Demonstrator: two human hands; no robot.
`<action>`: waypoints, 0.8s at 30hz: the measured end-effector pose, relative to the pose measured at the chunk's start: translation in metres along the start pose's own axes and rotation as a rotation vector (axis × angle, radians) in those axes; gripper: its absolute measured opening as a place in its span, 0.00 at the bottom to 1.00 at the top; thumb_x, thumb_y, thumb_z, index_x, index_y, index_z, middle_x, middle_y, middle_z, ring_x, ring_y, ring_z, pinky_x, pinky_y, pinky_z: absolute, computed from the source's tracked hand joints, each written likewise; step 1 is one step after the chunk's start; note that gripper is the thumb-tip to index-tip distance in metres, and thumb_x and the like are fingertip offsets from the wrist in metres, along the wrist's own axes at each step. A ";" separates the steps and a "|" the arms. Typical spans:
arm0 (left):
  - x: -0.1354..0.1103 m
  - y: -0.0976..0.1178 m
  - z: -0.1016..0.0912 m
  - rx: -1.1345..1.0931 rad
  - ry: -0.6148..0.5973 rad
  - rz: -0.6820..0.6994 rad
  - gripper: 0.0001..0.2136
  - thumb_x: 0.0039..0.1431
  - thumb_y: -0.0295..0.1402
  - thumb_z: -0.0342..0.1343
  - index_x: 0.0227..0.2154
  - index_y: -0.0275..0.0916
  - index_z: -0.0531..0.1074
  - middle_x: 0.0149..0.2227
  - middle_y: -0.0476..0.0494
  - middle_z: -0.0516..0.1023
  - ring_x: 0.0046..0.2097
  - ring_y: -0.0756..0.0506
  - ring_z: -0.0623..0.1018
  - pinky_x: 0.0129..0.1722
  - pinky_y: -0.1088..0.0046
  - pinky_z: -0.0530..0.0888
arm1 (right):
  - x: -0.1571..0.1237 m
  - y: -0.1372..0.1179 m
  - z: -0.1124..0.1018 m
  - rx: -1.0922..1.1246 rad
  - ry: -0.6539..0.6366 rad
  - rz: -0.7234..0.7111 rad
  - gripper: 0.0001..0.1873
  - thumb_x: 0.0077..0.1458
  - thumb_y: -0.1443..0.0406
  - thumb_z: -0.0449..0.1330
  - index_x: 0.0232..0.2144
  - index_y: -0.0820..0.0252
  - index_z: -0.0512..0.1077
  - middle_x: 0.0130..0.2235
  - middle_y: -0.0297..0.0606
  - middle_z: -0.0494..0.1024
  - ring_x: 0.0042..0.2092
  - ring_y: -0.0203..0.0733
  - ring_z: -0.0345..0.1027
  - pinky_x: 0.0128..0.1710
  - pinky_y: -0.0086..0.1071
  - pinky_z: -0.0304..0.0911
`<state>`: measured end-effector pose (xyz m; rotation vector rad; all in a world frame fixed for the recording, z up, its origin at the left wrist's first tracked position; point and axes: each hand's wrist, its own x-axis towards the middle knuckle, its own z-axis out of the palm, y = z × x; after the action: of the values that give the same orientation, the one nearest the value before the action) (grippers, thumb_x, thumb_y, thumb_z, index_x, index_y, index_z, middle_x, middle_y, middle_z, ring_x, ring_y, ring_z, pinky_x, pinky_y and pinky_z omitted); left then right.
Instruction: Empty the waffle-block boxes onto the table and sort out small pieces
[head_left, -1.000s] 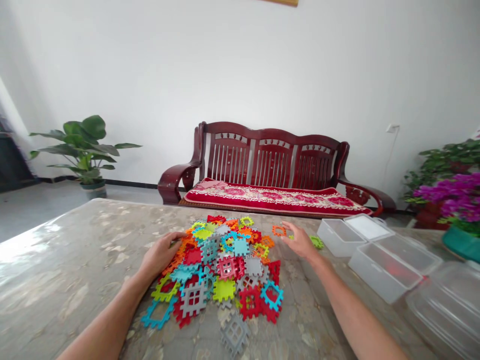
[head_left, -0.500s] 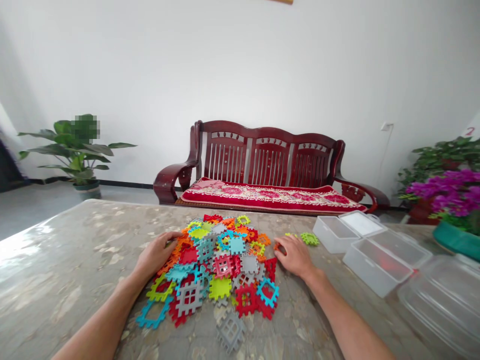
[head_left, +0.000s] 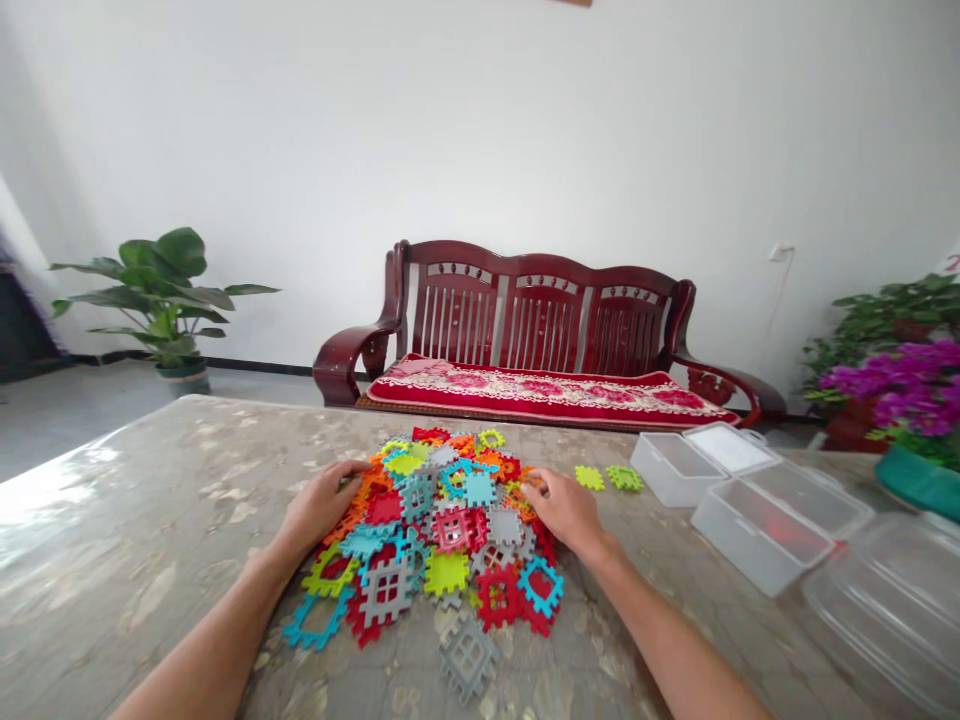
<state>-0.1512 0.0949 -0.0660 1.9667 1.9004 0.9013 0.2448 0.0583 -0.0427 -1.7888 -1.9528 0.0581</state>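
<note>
A heap of plastic interlocking tiles (head_left: 446, 572) with toothed edges lies between my hands in red, orange, blue, grey and lime green. My left hand (head_left: 322, 507) rests against the heap's left side beside orange tiles (head_left: 369, 492), its fingers stretched out and its thumb apart. On the other side my right hand (head_left: 564, 507) touches the heap's right edge, fingers curved and apart near an orange tile; the fingertips are partly hidden. A grey window tile (head_left: 469, 658) lies at the front of the heap. Two lime green tiles (head_left: 589, 478) (head_left: 624, 479) lie apart, beyond my right hand.
Clear plastic boxes (head_left: 757, 535) with open lids stand at the right of the patterned table (head_left: 180, 520). A clear lid or tub (head_left: 892, 610) lies nearer me. Purple flowers (head_left: 900, 385) in a green pot are far right. Behind stands a wooden bench (head_left: 540, 300).
My right hand has moved left, from beside the heap onto its right edge, uncovering a lime green tile behind it. My left hand stays at the heap. The view has shifted slightly.
</note>
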 end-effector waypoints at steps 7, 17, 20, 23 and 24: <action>0.003 -0.010 0.006 -0.021 0.000 0.037 0.19 0.55 0.43 0.48 0.44 0.45 0.78 0.47 0.47 0.82 0.49 0.41 0.79 0.53 0.68 0.72 | 0.003 -0.003 0.009 0.192 -0.028 0.143 0.16 0.52 0.61 0.61 0.44 0.50 0.78 0.33 0.32 0.82 0.36 0.43 0.75 0.35 0.32 0.65; 0.004 -0.010 0.005 -0.001 0.013 0.039 0.19 0.54 0.43 0.48 0.43 0.46 0.78 0.47 0.47 0.83 0.48 0.41 0.80 0.52 0.68 0.73 | 0.028 0.073 -0.023 0.613 0.150 0.232 0.21 0.48 0.59 0.56 0.41 0.63 0.79 0.33 0.41 0.83 0.33 0.46 0.76 0.32 0.35 0.69; 0.003 -0.009 0.005 0.002 0.009 0.035 0.19 0.55 0.43 0.47 0.43 0.46 0.78 0.47 0.48 0.83 0.48 0.41 0.80 0.52 0.68 0.72 | 0.033 0.101 -0.033 0.503 0.193 0.247 0.19 0.50 0.62 0.55 0.40 0.61 0.80 0.38 0.43 0.84 0.39 0.48 0.78 0.39 0.37 0.71; 0.002 -0.009 0.005 -0.006 0.001 0.038 0.20 0.55 0.44 0.47 0.43 0.45 0.78 0.47 0.48 0.82 0.48 0.41 0.80 0.53 0.69 0.72 | 0.033 0.113 -0.035 0.246 0.188 0.337 0.19 0.52 0.65 0.54 0.43 0.59 0.79 0.43 0.42 0.83 0.46 0.47 0.77 0.46 0.36 0.68; 0.002 -0.010 0.005 -0.007 0.002 0.041 0.20 0.55 0.44 0.47 0.44 0.45 0.78 0.47 0.48 0.82 0.48 0.41 0.80 0.53 0.69 0.72 | 0.032 0.114 -0.035 0.164 0.170 0.364 0.20 0.53 0.66 0.54 0.46 0.58 0.78 0.45 0.41 0.83 0.47 0.46 0.76 0.47 0.35 0.67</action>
<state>-0.1559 0.0995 -0.0751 2.0084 1.8618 0.9196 0.3625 0.0940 -0.0410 -1.9458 -1.4461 0.1756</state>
